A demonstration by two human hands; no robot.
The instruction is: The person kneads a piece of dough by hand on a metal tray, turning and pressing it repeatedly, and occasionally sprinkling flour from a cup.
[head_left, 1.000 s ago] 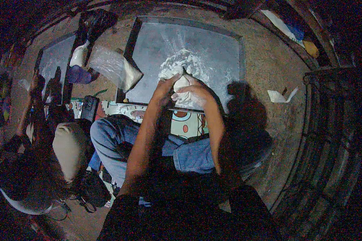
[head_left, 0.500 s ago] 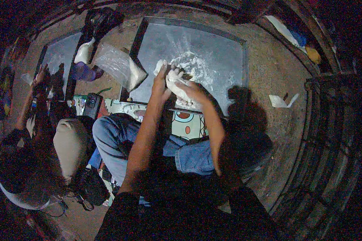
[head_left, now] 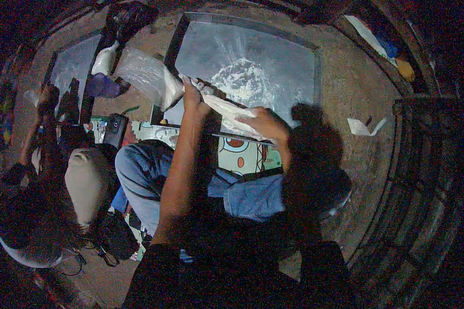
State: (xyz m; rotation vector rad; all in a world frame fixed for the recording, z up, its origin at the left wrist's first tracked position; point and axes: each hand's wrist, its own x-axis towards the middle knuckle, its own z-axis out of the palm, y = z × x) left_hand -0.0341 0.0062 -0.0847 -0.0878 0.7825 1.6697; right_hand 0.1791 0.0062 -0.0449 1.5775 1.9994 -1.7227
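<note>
so, both hands are stretching one long white strip of dough (head_left: 227,109) across the middle of the frame. the left hand (head_left: 192,97) pinches its upper-left end, the right hand (head_left: 265,125) is closed on the lower-right end. it hangs just above the near edge of a dark floured tray (head_left: 294,56), with a white flour pile (head_left: 245,82) behind. a clear plastic bag (head_left: 147,77) sits upper left.

Hands parted: left hand (head_left: 192,98) and right hand (head_left: 265,125) stretched dough (head_left: 227,109) (formerly balled) into strip.
</note>
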